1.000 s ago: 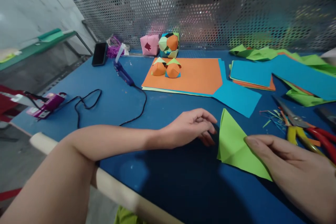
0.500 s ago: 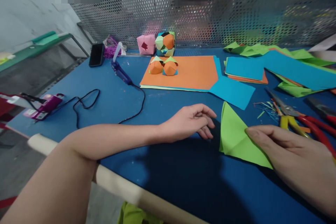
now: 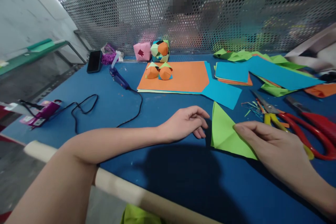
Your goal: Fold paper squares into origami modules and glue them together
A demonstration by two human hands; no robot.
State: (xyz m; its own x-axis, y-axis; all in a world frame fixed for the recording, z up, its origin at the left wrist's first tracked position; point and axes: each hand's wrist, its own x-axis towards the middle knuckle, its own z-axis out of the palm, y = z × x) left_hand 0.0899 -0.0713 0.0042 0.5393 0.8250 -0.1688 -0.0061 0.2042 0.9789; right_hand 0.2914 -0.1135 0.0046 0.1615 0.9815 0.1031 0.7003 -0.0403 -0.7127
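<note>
Between the thumb and fingers of my right hand (image 3: 273, 143) is a folded lime-green paper (image 3: 227, 134), a triangle with one tip pointing up. My left hand (image 3: 185, 124) hovers low over the blue table (image 3: 110, 112), just left of the paper and not touching it. Its fingers are loosely curled but apart, with nothing in them. Beyond it lies an orange sheet (image 3: 183, 77) on a stack of coloured paper, carrying two small orange folded pieces (image 3: 165, 73). A blue sheet (image 3: 225, 92) overlaps the stack's right corner.
Red-handled scissors (image 3: 301, 129) and a yellow-handled tool (image 3: 273, 119) lie behind my right hand, near paper scraps (image 3: 253, 107). A blue glue gun (image 3: 119, 78) with a black cord, a phone (image 3: 94, 61), folded paper balls (image 3: 160, 50) and a purple power strip (image 3: 43, 112) stand further left.
The view has turned slightly to the right and up, so more of the scissors shows. My right hand still holds the green paper, and my left hand keeps nearly the same pose.
</note>
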